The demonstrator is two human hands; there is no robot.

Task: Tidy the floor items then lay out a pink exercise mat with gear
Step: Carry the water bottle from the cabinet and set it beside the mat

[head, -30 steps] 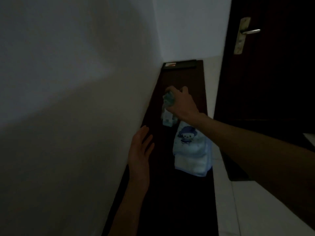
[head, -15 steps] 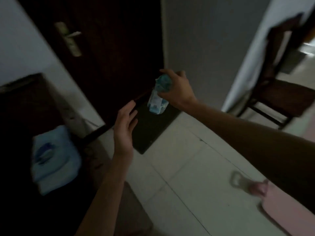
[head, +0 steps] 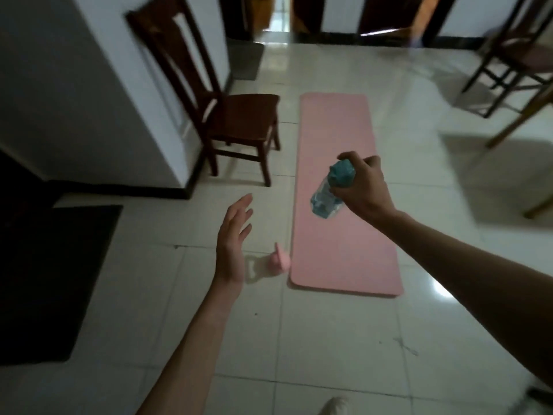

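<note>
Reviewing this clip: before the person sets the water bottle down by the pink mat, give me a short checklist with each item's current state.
1. Bottle held securely: ok. The right hand is wrapped around the teal cap end of the water bottle, which hangs tilted.
2. Left hand free: ok. The left hand is open and holds nothing.
3. Mat laid out: ok. The pink mat lies flat and unrolled on the tiled floor.
4. Gear already placed: ok. A pink kettlebell sits beside the mat's near left corner.
5. Cap closed tight: cannot tell, the hand covers it.
6. Room beside the mat: ok. The tile on either side of the near end is bare; the wooden chair stands further back.
</note>
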